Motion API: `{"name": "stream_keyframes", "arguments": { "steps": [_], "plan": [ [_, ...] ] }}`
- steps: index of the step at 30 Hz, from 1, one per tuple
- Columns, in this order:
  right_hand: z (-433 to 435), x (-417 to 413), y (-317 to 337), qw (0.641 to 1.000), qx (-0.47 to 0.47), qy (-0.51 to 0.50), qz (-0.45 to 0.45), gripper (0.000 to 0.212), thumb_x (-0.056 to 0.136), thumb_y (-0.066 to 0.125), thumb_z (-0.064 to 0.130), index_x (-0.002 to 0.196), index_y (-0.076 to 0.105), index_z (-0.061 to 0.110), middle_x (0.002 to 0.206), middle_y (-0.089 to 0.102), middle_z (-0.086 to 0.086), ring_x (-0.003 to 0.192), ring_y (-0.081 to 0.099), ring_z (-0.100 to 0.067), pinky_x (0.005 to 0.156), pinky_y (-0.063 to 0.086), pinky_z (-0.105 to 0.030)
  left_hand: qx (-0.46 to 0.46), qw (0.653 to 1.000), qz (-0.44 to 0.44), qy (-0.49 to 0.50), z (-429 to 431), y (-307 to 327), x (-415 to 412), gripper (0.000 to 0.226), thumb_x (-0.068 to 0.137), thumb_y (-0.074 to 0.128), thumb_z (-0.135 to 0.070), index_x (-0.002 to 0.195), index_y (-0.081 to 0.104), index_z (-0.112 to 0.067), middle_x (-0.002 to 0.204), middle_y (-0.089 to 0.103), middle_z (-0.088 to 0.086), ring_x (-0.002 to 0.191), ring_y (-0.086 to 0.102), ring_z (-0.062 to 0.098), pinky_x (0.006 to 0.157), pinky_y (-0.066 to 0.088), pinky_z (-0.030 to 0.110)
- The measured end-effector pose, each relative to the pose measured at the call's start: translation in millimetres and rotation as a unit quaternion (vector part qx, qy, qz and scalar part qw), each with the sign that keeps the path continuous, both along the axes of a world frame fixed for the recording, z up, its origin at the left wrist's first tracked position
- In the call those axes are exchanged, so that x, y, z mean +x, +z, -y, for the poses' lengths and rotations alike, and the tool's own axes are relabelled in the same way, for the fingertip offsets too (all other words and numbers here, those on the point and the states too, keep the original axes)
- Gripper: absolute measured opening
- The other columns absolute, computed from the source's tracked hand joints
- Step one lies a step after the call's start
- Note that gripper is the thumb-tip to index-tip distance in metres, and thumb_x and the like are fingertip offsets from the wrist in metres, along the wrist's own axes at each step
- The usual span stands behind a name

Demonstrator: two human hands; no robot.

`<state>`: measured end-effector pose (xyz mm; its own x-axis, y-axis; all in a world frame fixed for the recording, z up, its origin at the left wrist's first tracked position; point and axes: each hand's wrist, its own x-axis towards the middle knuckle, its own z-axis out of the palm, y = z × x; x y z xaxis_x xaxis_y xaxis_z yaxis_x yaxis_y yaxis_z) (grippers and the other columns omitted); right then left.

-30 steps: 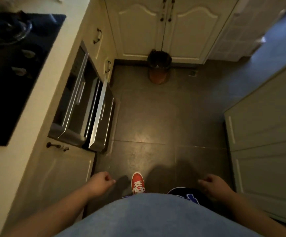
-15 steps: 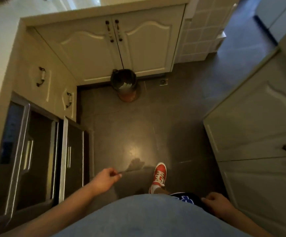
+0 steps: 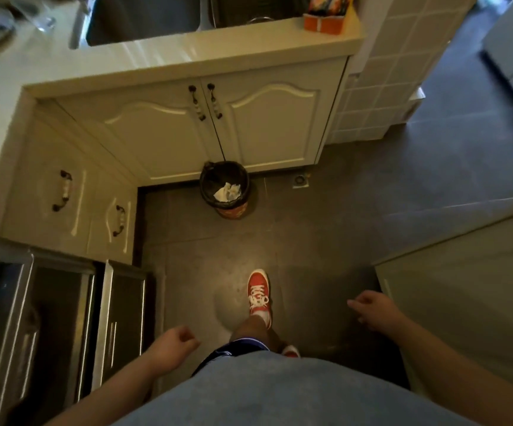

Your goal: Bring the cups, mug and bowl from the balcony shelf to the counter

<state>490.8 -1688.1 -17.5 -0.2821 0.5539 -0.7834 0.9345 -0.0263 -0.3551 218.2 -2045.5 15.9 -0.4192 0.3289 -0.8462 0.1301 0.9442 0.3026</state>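
No cup, mug or balcony shelf shows in the head view. The pale counter [image 3: 163, 61] runs along the left and across the top, with a sink [image 3: 144, 20] set into it. My left hand [image 3: 173, 341] hangs low at the left with fingers loosely curled, holding nothing. My right hand [image 3: 372, 309] hangs at the right, fingers relaxed and empty. A red shoe [image 3: 258, 295] steps forward on the dark tiled floor between them.
A small bin [image 3: 225, 187] with crumpled paper stands against the cream cabinet doors [image 3: 249, 124]. Steel appliance fronts [image 3: 64, 333] stick out at lower left. Another cabinet [image 3: 470, 296] closes in on the right. An orange box [image 3: 325, 21] sits on the counter's end. Tiled floor opens toward the upper right.
The view has swung up and forward, bringing the sink and counter top into sight. My feet have stepped ahead toward the bin. Both hands swing empty at my sides.
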Motion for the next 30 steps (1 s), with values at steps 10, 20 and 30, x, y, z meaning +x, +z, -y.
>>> {"name": "stream_keyframes", "arguments": {
  "steps": [10,20,30],
  "plan": [
    [-76.0,-47.6,37.9,0.993,-0.038,-0.11,0.02,0.018,0.091,0.062,0.035,0.095,0.066,0.019,0.092,0.069,-0.003,0.084,0.066,-0.016,0.069,0.052,-0.028,0.003,0.993,0.01,-0.114,-195.1,-3.9,-163.5,0.014,0.091,0.062,-0.032,0.082,0.067,-0.022,0.081,0.07,0.0,0.074,0.066,0.012,0.062,0.049,0.022],
    [-115.2,-22.0,13.0,0.95,-0.074,-0.298,0.063,0.023,0.088,0.067,0.031,0.087,0.067,0.008,0.084,0.07,-0.012,0.075,0.064,-0.023,0.072,0.053,-0.037,0.084,0.971,0.018,-0.223,-472.3,16.1,-172.3,0.017,0.093,0.06,-0.03,0.096,0.067,-0.015,0.084,0.067,0.007,0.078,0.064,0.021,0.078,0.054,0.04],
    [-281.4,-83.2,20.9,0.965,-0.052,-0.256,0.001,0.019,0.09,0.062,0.03,0.075,0.064,0.018,0.077,0.065,-0.004,0.073,0.061,-0.017,0.061,0.042,-0.028,0.016,0.962,-0.02,-0.27,-601.7,14.5,-199.1,0.02,0.09,0.063,-0.032,0.095,0.066,-0.012,0.092,0.072,0.009,0.087,0.067,0.024,0.08,0.054,0.039]
  ]
}}
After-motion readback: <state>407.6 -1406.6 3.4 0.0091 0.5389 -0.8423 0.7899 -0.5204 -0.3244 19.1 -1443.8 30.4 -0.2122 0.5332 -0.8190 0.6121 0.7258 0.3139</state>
